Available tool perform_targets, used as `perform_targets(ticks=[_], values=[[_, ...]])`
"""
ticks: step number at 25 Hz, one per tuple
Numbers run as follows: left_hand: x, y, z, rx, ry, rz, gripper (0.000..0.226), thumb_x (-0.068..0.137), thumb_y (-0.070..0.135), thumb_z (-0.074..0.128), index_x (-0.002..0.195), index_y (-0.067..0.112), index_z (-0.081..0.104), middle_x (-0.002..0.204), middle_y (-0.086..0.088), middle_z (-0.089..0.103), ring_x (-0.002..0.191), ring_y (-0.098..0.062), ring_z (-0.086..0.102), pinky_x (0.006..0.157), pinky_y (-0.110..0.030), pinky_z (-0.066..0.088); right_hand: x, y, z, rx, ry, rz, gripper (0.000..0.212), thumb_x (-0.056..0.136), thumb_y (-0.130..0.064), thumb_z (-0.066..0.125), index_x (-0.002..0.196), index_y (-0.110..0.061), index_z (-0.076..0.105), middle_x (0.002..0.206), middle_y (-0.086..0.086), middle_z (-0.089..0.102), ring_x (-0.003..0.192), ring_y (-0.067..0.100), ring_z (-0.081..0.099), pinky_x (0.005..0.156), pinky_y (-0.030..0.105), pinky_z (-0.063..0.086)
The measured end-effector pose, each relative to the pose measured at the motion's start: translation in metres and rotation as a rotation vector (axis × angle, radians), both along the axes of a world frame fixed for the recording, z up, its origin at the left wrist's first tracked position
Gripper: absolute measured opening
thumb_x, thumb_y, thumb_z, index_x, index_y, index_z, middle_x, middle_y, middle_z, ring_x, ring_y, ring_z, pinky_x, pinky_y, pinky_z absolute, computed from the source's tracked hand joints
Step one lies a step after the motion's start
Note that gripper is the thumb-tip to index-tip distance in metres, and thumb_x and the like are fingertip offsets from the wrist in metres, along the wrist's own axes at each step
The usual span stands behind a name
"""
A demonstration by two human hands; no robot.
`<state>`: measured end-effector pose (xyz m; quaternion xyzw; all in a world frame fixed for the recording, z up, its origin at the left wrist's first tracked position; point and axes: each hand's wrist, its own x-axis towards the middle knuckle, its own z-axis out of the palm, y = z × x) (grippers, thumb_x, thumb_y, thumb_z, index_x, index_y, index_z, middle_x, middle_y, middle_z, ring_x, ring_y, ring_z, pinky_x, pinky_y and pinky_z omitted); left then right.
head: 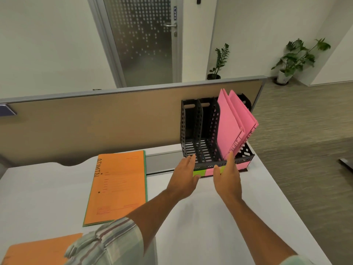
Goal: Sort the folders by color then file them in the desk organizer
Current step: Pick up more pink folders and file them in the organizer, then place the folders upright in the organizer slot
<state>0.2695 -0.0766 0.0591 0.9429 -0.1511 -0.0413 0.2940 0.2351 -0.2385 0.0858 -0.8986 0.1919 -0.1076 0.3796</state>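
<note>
Our left grip [183, 175] and right grip [227, 176], fingers straight, holding nothing, reach the organizer [191, 121] at the table's [194, 226] far edge.

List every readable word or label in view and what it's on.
"ADMIN": handwritten on the far orange folder.
"PUSH": on the door sign.
Handwriting low on the pink folders in the desk organizer: too blurred to read.
Printed lines on that orange folder: too small to read.
</note>
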Motion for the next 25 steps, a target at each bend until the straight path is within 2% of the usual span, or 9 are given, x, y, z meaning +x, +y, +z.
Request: perform_targets(ticks=[2, 7, 13, 16, 21, 25], values=[[-0.013, 0.023, -0.003, 0.028, -0.021, -0.001, 0.076, 0.104, 0.036, 0.061, 0.166, 0.018, 0.021, 0.170, -0.004, 0.031, 0.156, -0.025, 0.028, 0.130, -0.043, 0.027, -0.008, 0.019, -0.012, -0.068, 0.076, 0.049, 0.077, 0.103, -0.028, 0.058, 0.164, -0.020, 0.012, 0.159, 0.012, 0.044, 0.135, 0.036, 0.054, 0.099, 0.048, 0.052], [-0.039, 0.085, -0.022, 0.230, 0.010, 0.042, 0.078, 0.109, 0.045, 0.048, 0.169, 0.018, 0.008, 0.178, -0.009, 0.007, 0.165, -0.030, 0.002, 0.133, -0.045, 0.008, -0.019, 0.077, -0.035, -0.249, 0.122, 0.219, 0.078, 0.101, -0.037, 0.060, 0.163, -0.013, 0.018, 0.166, 0.009, 0.034, 0.144, 0.030, 0.046, 0.112, 0.041, 0.044], [-0.061, 0.181, -0.045, 0.374, 0.080, 0.154, 0.080, 0.109, 0.051, 0.042, 0.169, 0.016, 0.003, 0.178, -0.013, 0.001, 0.164, -0.034, -0.003, 0.132, -0.049, 0.003, -0.020, 0.164, -0.066, -0.346, 0.159, 0.435, 0.080, 0.103, -0.049, 0.051, 0.165, -0.015, 0.013, 0.172, 0.006, 0.019, 0.156, 0.026, 0.028, 0.123, 0.038, 0.031], [-0.068, 0.229, -0.057, 0.406, 0.151, 0.240, 0.083, 0.108, 0.054, 0.042, 0.169, 0.016, 0.002, 0.178, -0.012, 0.001, 0.164, -0.035, -0.002, 0.133, -0.051, 0.005, -0.022, 0.206, -0.084, -0.380, 0.199, 0.574, 0.082, 0.104, -0.049, 0.050, 0.165, -0.012, 0.009, 0.173, 0.009, 0.015, 0.157, 0.026, 0.023, 0.126, 0.039, 0.026], [-0.073, 0.297, -0.087, 0.391, 0.275, 0.386, 0.082, 0.107, 0.053, 0.047, 0.169, 0.014, 0.009, 0.177, -0.013, 0.007, 0.164, -0.036, 0.003, 0.132, -0.050, 0.010, -0.021, 0.266, -0.110, -0.483, 0.314, 0.781, 0.081, 0.102, -0.051, 0.051, 0.162, -0.009, 0.016, 0.168, 0.015, 0.024, 0.148, 0.031, 0.037, 0.120, 0.042, 0.036], [-0.067, 0.330, -0.104, 0.287, 0.363, 0.529, 0.073, 0.106, 0.046, 0.050, 0.163, 0.011, 0.022, 0.169, -0.015, 0.027, 0.155, -0.034, 0.029, 0.125, -0.048, 0.030, -0.018, 0.290, -0.131, -0.498, 0.443, 0.902, 0.080, 0.103, -0.052, 0.047, 0.162, -0.007, 0.016, 0.170, 0.014, 0.018, 0.152, 0.031, 0.029, 0.119, 0.042, 0.034]])
